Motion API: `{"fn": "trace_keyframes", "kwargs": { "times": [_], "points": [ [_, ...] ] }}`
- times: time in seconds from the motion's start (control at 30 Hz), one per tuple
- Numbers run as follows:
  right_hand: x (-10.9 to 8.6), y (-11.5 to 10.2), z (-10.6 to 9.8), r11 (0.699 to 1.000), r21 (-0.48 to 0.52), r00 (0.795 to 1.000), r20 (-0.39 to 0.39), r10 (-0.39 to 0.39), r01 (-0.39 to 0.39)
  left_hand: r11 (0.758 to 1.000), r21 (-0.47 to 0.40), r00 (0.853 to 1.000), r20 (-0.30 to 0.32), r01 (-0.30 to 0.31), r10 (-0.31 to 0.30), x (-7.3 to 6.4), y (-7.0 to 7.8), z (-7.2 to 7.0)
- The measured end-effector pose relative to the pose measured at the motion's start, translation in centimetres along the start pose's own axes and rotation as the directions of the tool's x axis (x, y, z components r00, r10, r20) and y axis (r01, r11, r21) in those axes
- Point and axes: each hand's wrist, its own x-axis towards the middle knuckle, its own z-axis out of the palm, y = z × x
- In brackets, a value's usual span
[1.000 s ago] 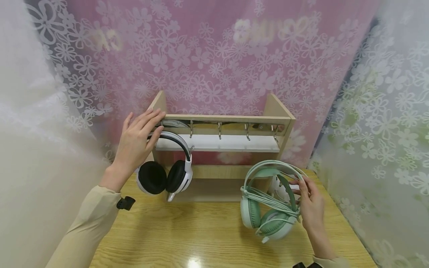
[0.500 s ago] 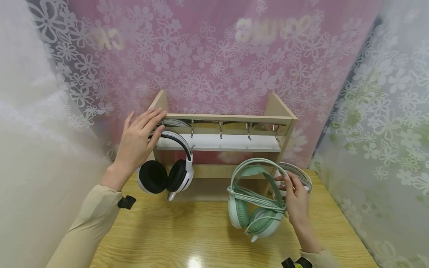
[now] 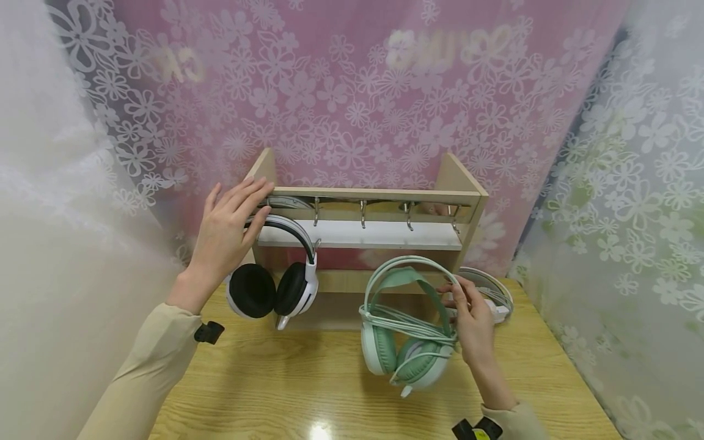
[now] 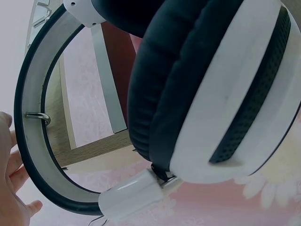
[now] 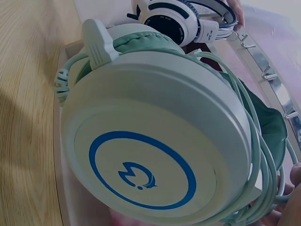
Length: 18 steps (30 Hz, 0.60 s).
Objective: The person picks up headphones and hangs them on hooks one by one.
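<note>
White headphones with black ear pads (image 3: 291, 287) hang by their headband from a metal hook (image 4: 40, 116) at the left end of a wooden rack (image 3: 379, 190). My left hand (image 3: 222, 238) rests with extended fingers on the rack's top left corner, beside that headband. Mint green headphones (image 3: 416, 365), their cable bundled across the band, are held up in front of the rack's right half. My right hand (image 3: 475, 327) pinches them at the right side of the headband. In the right wrist view, a white ear cup (image 5: 155, 141) with a blue ring hides part of the rack.
Several more metal hooks (image 3: 362, 214) line the rack's front rail. Another white headset (image 3: 499, 310) lies on the wooden table (image 3: 264, 391) at the right, partly behind my right hand. Flowered curtains (image 3: 352, 91) stand behind the rack and at the sides.
My right hand has moved left with the mint green headphones, bringing the white headset on the table more into view. My left hand and the hanging headphones have stayed in place.
</note>
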Motion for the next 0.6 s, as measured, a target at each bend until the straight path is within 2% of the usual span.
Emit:
{"fn": "trace_keyframes", "kwargs": {
  "times": [0.6],
  "points": [
    [0.3, -2.1, 2.0, 0.999, 0.022, 0.997, 0.067, -0.047, 0.046, 1.0, 0.005, 1.0, 0.01, 0.01, -0.01, 0.0, 0.2, -0.1]
  ]
}}
